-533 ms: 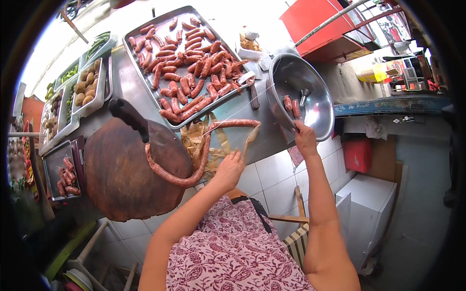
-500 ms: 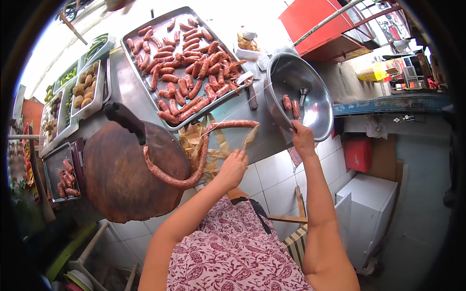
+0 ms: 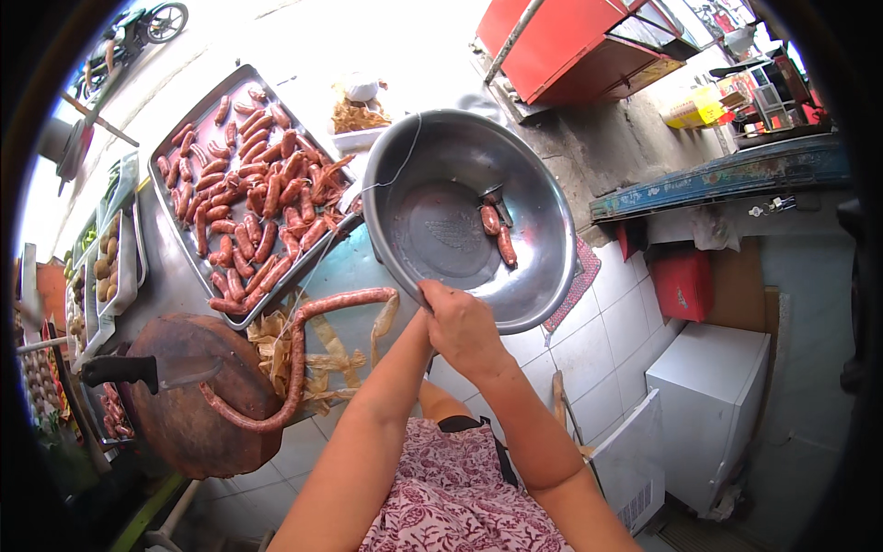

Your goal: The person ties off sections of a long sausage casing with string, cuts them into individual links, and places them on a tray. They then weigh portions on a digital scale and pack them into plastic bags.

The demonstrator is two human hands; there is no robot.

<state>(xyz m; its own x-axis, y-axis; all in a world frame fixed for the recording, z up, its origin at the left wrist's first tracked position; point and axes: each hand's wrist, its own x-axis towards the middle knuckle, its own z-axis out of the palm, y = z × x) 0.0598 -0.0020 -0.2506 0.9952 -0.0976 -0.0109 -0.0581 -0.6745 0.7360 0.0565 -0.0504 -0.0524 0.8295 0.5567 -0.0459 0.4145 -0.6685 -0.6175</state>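
My right hand (image 3: 462,329) is closed on the near rim of a large steel basin (image 3: 400,230), thumb over the edge. My left forearm (image 3: 372,423) reaches up to the same spot. Its hand is hidden behind my right hand and the basin's rim. Inside the tilted basin lie two short sausages (image 3: 505,247) and a dark metal piece (image 3: 495,195), perhaps a funnel. A long unlinked sausage (image 3: 296,354) curves from the chopping block (image 3: 189,423) across the table, an empty casing (image 3: 384,322) hanging off its end. White string (image 3: 326,250) runs near it.
A large tray (image 3: 175,235) full of sausage links stands at the far left. A knife (image 3: 138,372) lies across the round block. More pale casings (image 3: 322,373) are spread beside the long sausage. A white box-shaped appliance (image 3: 708,377) is on the floor at right.
My left hand has left the casing end and gone up to the basin's near rim. The basin is nearer and further left in view; the sausages inside have shifted. My view has turned.
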